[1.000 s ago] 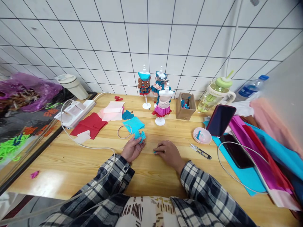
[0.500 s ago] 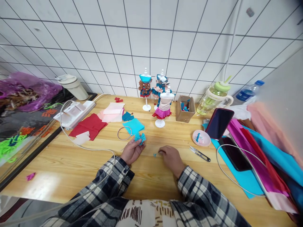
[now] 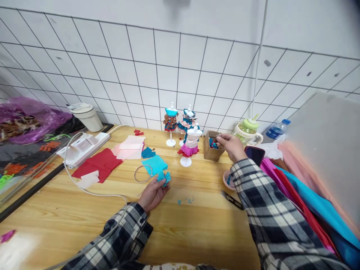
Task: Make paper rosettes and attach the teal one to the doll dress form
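My left hand (image 3: 154,194) pinches a small turquoise bow (image 3: 163,178) with pleated ends, held low over the table. Close by lie a square turquoise sheet (image 3: 155,165) and a thin ring (image 3: 143,174). My right hand (image 3: 231,145) reaches out to the small cardboard box (image 3: 213,153), its fingertips pressed together over the box's right rim. Anything between those fingertips is too small to make out. Red and blue scraps (image 3: 213,143) lie inside the box. Tiny turquoise bits (image 3: 189,201) are scattered on the wood before me.
Three little dressed mannequins stand by the wall, the nearest in a pink skirt (image 3: 188,150). Under my right forearm are a pink dish (image 3: 227,183) and thread snips (image 3: 232,200). Left are red cloth (image 3: 98,165) and a power strip (image 3: 84,148); a cable (image 3: 112,195) crosses my left sleeve.
My right hand has left the tabletop and moved forward and right to the box. More turquoise bits lie on the table. The left hand keeps the bow, and the view has tilted up.
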A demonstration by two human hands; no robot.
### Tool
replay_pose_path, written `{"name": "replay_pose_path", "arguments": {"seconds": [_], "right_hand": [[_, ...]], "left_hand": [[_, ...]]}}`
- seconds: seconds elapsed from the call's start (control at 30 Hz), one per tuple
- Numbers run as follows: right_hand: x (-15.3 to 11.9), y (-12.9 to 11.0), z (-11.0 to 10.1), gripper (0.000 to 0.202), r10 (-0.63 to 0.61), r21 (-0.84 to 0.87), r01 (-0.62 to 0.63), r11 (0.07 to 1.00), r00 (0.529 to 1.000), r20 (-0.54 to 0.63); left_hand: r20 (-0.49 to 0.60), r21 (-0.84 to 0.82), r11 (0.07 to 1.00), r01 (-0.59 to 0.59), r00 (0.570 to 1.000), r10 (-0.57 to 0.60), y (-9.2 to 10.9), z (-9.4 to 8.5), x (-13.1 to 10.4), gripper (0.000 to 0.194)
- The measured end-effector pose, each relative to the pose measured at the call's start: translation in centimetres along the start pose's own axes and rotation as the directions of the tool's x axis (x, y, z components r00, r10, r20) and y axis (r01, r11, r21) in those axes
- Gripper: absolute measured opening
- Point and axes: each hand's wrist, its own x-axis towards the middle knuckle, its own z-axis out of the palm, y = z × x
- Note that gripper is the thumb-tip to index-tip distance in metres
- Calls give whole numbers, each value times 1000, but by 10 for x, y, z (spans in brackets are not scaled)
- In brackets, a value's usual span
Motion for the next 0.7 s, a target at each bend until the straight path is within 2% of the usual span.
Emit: {"name": "replay_pose_path", "arguments": {"seconds": [0.13,0.33,0.53,0.63,0.7], "right_hand": [[32,5,5,22,-18,-276,9,961,999,-32],[41,8,8,44,-123,-587,111,802,992,19],[36,9,4,25,-161,-724,163,670,984,73],[31,5,-3,27,-211,-742,217,634,972,104],[18,5,-6,37,-266,-730,279,624,954,138]], "left_hand": [[-6,-11,1000,-5,1000,5,0,-1,1,27],[-14,-18,1000,6,1000,-6,0,-1,3,26],[2,-14,1000,-5,1000,5,0,-1,4,26],[3,-8,1000,-2,1000,2,1,-1,3,27],[10,-9,1000,-10,1000,10,1,0,2,27]]}}
